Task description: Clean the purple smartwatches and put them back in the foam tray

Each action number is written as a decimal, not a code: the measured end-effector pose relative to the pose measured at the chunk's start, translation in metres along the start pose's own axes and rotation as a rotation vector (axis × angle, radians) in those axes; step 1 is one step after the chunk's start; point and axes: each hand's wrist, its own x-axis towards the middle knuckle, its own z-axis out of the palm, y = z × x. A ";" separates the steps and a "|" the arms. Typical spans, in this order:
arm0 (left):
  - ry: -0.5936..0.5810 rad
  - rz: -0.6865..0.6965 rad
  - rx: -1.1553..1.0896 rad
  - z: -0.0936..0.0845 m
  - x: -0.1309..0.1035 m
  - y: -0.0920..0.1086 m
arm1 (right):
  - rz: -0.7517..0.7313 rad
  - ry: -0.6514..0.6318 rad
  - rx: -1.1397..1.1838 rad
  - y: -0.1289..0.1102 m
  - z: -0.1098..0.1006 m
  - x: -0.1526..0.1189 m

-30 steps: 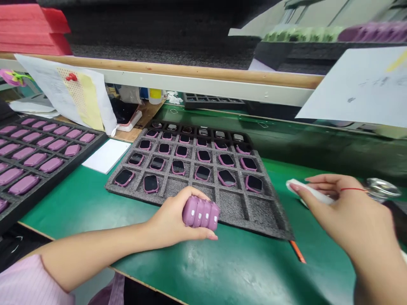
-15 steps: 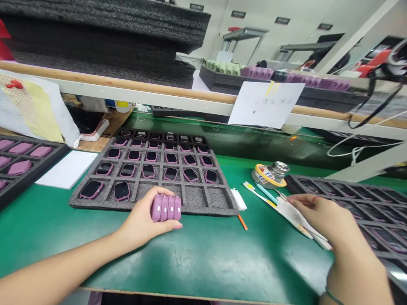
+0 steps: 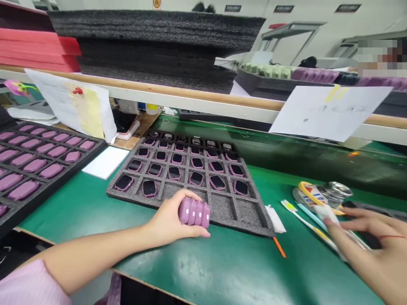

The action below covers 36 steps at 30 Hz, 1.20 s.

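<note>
My left hand [image 3: 170, 218] is closed around a row of several purple watch cases [image 3: 194, 212], pressed side by side, each with a small white mark. It hovers over the front edge of a grey foam tray [image 3: 254, 214] of purple-framed watches with dark screens [image 3: 218, 182]. At the right, my right hand [image 3: 369, 237] pinches a white cloth [image 3: 326, 213], partly blurred, between thumb and fingers. Just beyond it stand a metal-topped jar [image 3: 338, 190] and a yellow-rimmed tape roll [image 3: 307, 192]. A toothbrush [image 3: 305, 220] and a light-blue stick [image 3: 310, 215] lie beside the hand.
On the left, a dark tray [image 3: 85, 159] holds purple cases, with white paper [image 3: 106, 162] beside it. A white packet [image 3: 276, 219] and an orange stick [image 3: 280, 247] touch the tray's right side. A shelf [image 3: 197, 99] crosses overhead, bearing black foam sheets [image 3: 152, 55].
The view has turned left, so things sit further right. My right hand has lifted the white cloth off the table towards the jar. My left hand keeps its hold on the purple cases.
</note>
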 end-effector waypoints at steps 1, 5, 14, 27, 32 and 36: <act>-0.001 -0.002 -0.005 0.000 0.000 0.000 | -0.058 -0.096 0.108 -0.029 0.000 0.001; -0.025 0.003 -0.025 0.000 0.001 -0.001 | -0.310 -0.325 0.598 -0.147 0.005 -0.005; -0.089 -0.017 -0.046 -0.002 0.006 -0.004 | -0.756 -0.320 0.814 -0.199 0.043 0.011; -0.115 0.023 0.036 -0.004 0.004 -0.003 | -0.685 -0.274 0.733 -0.199 0.039 0.003; -0.137 0.025 0.052 -0.006 0.003 -0.002 | -0.683 -0.300 0.755 -0.200 0.037 0.000; -0.145 0.024 0.078 -0.006 0.003 -0.001 | -0.689 -0.192 0.647 -0.197 0.037 -0.002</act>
